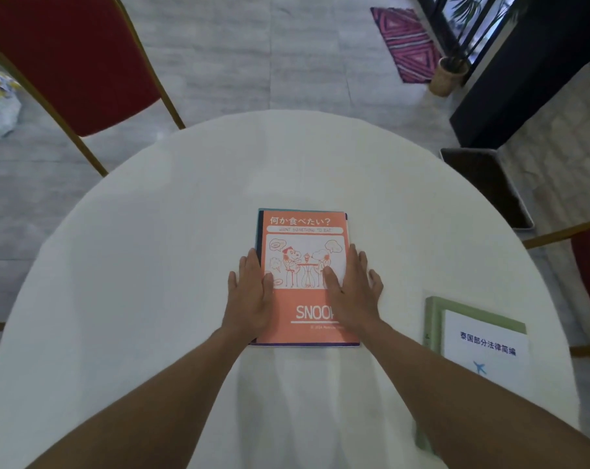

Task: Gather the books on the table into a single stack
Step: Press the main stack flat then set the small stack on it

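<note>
Our left hand (249, 296) and right hand (349, 292) lie flat, fingers spread, gripping nothing, pressed to either side of an orange book (303, 262) at the middle of the white table (151, 265). Edges beneath hint at more books, uncountable. A green-edged book (469, 336) sits well right, partly covered by our forearm.

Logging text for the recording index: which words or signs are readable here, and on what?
"何か食べたい?" and "WANT SOMETHING TO EAT": top of the orange book.
"SNOO", rest hidden by the right hand: same cover, lower part.
Small print under it: blurred.
"泰国部分法律简编", plane sign below: white-and-green book.
</note>
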{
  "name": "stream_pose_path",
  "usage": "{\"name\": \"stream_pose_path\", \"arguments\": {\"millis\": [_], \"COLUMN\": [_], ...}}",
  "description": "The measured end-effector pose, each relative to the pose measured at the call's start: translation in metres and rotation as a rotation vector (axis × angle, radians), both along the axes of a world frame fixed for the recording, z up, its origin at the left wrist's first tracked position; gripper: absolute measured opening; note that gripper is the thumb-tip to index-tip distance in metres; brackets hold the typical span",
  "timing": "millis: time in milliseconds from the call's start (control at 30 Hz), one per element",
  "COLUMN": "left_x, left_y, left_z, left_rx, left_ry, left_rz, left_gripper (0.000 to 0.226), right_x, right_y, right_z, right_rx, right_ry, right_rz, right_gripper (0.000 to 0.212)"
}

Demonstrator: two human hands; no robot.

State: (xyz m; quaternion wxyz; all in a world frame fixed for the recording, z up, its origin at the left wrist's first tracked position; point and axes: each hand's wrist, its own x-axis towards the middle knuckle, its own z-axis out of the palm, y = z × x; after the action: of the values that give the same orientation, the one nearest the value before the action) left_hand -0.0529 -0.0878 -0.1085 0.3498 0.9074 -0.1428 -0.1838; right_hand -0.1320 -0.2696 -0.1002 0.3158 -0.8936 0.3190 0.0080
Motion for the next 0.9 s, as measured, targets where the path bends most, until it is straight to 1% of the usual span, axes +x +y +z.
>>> {"name": "stream_pose_path", "arguments": {"millis": [267, 567, 900], "left_x": [0.006, 0.008, 0.005], "left_y": [0.001, 0.002, 0.001], "left_z": [-0.006, -0.003, 0.003], "left_rx": [0.038, 0.04, 0.041], "left_ry": [-0.017, -0.029, -0.044], "left_rz": [-0.025, -0.036, -0.045], "left_gripper": [0.058, 0.05, 0.043], "right_x": [-0.002, -0.006, -0.004], "right_y": [0.003, 0.01, 0.004], "right_z": [0.002, 0.013, 0.003], "right_rx": [0.009, 0.043, 0.045], "right_ry": [-0.003, -0.001, -0.003], "right_rz": [-0.022, -0.043, -0.043], "right_gripper": [0.065, 0.064, 0.06]}}
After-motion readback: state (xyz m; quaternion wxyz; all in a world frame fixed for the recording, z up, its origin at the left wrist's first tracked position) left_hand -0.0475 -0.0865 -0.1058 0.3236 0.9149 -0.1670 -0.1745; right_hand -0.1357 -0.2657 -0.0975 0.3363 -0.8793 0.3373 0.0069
